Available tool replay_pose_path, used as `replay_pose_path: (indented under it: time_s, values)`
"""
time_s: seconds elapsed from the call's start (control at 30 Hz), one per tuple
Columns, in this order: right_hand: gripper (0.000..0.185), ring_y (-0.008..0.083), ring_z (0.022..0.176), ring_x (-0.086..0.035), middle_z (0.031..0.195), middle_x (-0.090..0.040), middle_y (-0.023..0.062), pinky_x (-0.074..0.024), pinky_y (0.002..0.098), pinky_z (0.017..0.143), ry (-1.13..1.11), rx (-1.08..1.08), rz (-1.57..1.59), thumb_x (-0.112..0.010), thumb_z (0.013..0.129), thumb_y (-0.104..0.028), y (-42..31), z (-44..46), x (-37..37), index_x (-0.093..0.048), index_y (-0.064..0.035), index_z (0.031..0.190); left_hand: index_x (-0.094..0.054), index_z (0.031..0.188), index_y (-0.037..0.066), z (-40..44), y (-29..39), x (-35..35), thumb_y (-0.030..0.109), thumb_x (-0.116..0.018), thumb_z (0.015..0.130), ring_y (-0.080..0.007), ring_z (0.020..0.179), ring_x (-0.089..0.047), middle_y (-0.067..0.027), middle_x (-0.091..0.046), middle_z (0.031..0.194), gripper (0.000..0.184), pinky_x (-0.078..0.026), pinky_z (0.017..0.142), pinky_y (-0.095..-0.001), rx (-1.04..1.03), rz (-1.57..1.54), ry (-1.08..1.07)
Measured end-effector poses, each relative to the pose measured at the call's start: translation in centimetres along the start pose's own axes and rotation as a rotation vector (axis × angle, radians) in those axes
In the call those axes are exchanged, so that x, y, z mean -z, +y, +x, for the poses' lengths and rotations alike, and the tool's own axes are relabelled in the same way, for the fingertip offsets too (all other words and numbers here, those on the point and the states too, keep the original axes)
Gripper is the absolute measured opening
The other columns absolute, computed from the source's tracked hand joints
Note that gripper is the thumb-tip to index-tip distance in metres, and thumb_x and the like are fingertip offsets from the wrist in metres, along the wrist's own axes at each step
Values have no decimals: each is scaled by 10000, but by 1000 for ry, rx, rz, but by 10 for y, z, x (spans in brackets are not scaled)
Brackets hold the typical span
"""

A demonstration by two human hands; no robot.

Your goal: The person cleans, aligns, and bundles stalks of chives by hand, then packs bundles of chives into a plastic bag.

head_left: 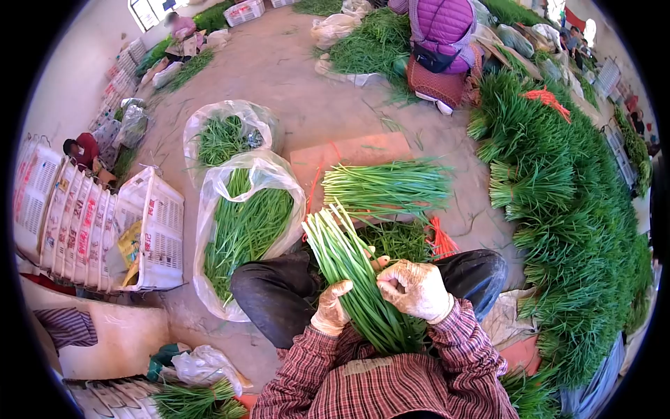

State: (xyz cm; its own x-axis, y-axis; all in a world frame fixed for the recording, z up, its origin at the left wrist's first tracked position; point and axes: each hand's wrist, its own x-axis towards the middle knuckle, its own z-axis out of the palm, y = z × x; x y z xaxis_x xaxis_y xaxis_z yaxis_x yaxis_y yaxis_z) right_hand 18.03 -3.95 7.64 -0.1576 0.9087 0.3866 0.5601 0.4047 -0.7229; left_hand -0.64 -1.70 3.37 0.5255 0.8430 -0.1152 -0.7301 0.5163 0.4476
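A thick bundle of garlic chives (356, 283) lies slantwise over my lap, its pale stem ends pointing up and away. My left hand (332, 309), in a stained whitish glove, is wrapped round it from the left, with fingertips showing on the far side. Against the bundle's right edge, my gloved right hand (417, 290) is closed, thumb and fingers curled together; what they pinch is too small to make out. Beyond, a loose pile of chives (387, 187) rests on a reddish board (377, 144). Orange-red ties (441, 239) lie beside my right knee.
Two clear plastic bags (279, 241) of chives stand left of my legs. White crates (162, 230) are stacked farther left. A long heap of bundled chives (579, 251) lines the right side. Ahead sits a person in a purple vest (440, 35); other people are farther off.
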Motion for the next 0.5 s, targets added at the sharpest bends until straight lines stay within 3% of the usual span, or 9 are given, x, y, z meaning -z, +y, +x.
replay_pose_path:
  time_s: [0.1,0.2,0.33,0.43,0.5]
  values:
    - [117,229,627,-689,750,-689,54,-547,349,581,-83,-157,126,-793,797,-116,-7,-3,5,-700,-99,866,-324,1532,14,-1,-2,0,257,-702,756,-397,1406,-444,-176,-446,1523,897,-415,1149,-562,-17,0,6]
    - [96,220,625,-688,741,-683,50,-547,331,583,-229,-169,76,-774,827,-144,-11,0,12,-699,-99,868,-317,1538,19,-2,-2,0,272,-698,766,-387,1397,-457,-167,-426,1541,898,-435,1128,-563,-23,13,3]
    - [101,238,634,-688,752,-681,58,-550,338,581,-294,-16,9,-771,830,-178,-5,-8,7,-703,-114,870,-307,1550,7,-4,-1,6,303,-701,770,-377,1285,-561,-224,-530,1438,922,-476,1083,-521,-25,44,17]
    - [111,244,659,-692,804,-689,43,-554,342,595,-460,-29,116,-763,845,-204,-12,-12,12,-704,-132,906,-300,1564,6,-6,-2,20,261,-754,799,-332,1154,-642,-224,-596,1367,925,-501,1049,-473,1,-32,24]
    - [154,226,711,-703,857,-698,36,-559,332,628,-600,-46,231,-765,863,-223,-19,-13,21,-700,-131,969,-285,1570,6,-6,-2,23,262,-730,800,-328,1148,-643,-222,-597,1367,926,-498,1053,-478,2,-4,23]
